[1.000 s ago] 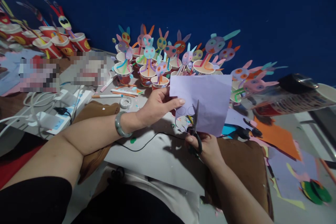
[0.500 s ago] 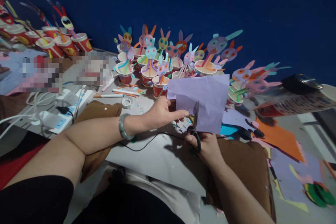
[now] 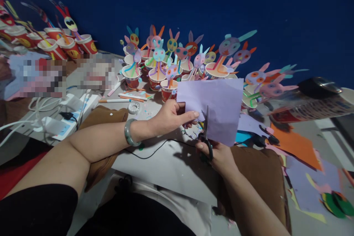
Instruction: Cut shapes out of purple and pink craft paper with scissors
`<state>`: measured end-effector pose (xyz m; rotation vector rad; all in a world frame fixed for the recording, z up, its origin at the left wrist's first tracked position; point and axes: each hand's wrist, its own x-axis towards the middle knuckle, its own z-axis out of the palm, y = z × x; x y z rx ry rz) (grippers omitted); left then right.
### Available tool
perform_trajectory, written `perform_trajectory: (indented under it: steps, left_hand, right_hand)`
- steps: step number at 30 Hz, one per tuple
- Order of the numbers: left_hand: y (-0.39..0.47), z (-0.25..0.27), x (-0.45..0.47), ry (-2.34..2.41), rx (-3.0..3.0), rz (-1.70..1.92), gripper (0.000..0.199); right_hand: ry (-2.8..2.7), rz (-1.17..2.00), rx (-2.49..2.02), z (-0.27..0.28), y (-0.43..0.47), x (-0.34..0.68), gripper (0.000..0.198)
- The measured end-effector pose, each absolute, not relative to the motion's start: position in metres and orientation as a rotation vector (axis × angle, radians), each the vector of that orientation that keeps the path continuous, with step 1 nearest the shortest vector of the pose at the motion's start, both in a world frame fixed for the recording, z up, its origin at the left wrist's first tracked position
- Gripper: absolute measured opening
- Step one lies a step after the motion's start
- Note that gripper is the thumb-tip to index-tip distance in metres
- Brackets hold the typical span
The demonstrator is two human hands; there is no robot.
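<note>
My left hand (image 3: 177,116) grips the left side of a sheet of purple paper (image 3: 221,99), thumb on top and fingers underneath. A pair of dark-handled scissors (image 3: 206,127) is in my right hand (image 3: 219,155), with fingers through the handle loops. Its blades point up and stand a little apart at the paper's lower part, close to my left thumb. Small paper scraps (image 3: 189,132) lie on the table beneath my left fingers.
Paper cups with rabbit-faced paper figures (image 3: 171,70) crowd the table against the blue wall. A tape roll (image 3: 134,107) and markers (image 3: 114,100) lie left of centre. Power strips with cables (image 3: 69,118) are further left. Orange paper (image 3: 295,145) and a large bottle (image 3: 309,99) are at right.
The scissor blades have parted slightly. The purple paper has turned a little, its lower right corner now lower, and my left thumb has shifted slightly up.
</note>
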<state>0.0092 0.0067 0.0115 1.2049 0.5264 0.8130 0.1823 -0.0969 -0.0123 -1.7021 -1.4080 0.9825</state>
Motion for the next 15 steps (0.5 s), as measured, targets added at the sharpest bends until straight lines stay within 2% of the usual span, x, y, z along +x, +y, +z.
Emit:
perform_trajectory:
  steps: [15]
  left_hand:
    - [0.0081,0.0113,0.0087,0.53,1.266,0.849,0.032]
  right_hand:
    - [-1.261,1.046,-1.721,-0.0135,-0.098,0.1811,0.053]
